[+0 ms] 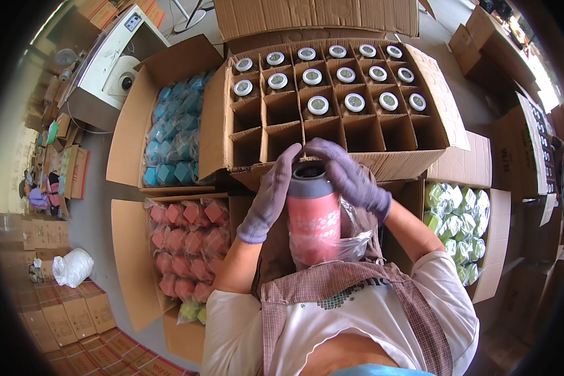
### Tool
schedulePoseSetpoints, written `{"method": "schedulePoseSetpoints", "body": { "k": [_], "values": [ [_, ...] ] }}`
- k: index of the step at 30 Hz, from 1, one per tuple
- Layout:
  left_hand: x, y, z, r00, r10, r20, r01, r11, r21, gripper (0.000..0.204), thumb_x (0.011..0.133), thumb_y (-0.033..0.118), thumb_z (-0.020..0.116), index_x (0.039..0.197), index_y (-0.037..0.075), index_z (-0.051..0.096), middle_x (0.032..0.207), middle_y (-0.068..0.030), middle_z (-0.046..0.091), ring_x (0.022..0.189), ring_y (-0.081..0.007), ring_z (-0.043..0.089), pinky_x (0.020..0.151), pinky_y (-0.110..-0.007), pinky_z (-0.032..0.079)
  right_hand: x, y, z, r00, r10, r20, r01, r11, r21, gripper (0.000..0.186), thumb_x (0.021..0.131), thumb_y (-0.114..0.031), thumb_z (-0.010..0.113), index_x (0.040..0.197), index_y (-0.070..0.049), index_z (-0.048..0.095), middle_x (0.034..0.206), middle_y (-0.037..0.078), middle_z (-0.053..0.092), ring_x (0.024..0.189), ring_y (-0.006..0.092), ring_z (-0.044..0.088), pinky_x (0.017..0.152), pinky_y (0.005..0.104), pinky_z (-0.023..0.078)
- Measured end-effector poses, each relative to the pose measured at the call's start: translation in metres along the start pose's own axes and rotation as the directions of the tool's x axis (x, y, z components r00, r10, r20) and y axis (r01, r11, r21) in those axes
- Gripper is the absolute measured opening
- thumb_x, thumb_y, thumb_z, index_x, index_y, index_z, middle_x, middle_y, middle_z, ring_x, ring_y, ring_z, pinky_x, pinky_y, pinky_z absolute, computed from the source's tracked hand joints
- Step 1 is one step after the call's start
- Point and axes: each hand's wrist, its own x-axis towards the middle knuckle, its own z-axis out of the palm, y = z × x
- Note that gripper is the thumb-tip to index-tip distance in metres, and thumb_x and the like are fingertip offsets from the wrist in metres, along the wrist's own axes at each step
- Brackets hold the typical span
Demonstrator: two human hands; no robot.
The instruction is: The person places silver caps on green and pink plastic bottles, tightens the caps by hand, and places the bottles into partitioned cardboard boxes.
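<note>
Upright in front of my chest stands a pink bottle [314, 219] with a dark grey collar and an open, dark mouth. A clear plastic bag [356, 245] hangs loosely around its lower part. My left hand [271, 197], in a purple-grey glove, lies along the collar's left side, fingers together. From the other side my gloved right hand [352, 178] curves round the collar, its fingertips near those of the left. Both hands grip the bottle between them. Just beyond is a divided cardboard carton [398, 164] holding rows of bottles with white-rimmed tops [318, 104]; several front cells hold nothing.
Left of the carton, open boxes hold wrapped blue pieces [175, 131] and wrapped pink-red pieces [188, 250]. A box of wrapped green pieces [457, 219] stands at the right. A white machine [116, 69] is far left; a white plastic bundle [73, 267] rests near stacked cartons [75, 313].
</note>
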Motion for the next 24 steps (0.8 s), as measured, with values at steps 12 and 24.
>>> {"method": "schedulePoseSetpoints", "body": {
  "k": [12,24],
  "values": [
    [0.003,-0.002,-0.021,0.994,0.089,0.057,-0.098,0.978,0.185,0.070,0.108,0.054,0.031,0.149,-0.002,0.042,0.144,-0.0207,0.053,0.135,-0.0281,0.051,0.115,-0.039,0.038,0.017,0.003,-0.019,0.995,0.065,0.071,-0.063,0.997,-0.033,0.041,0.101,-0.033,0.055,0.124,-0.001,0.065,0.122,0.019,0.065,0.114,0.0352,0.062,0.100,0.0442,0.048],
    [0.051,-0.028,-0.014,0.856,-0.124,0.501,0.303,0.907,-0.293,0.080,0.106,0.060,0.033,0.148,-0.008,0.039,0.145,-0.0193,0.051,0.134,-0.0276,0.050,0.116,-0.039,0.038,0.037,-0.044,0.006,0.960,-0.019,0.279,0.075,0.979,-0.191,0.034,0.095,-0.032,0.063,0.107,-0.001,0.068,0.110,0.019,0.063,0.105,0.0365,0.060,0.091,0.0476,0.047]
  ]
}}
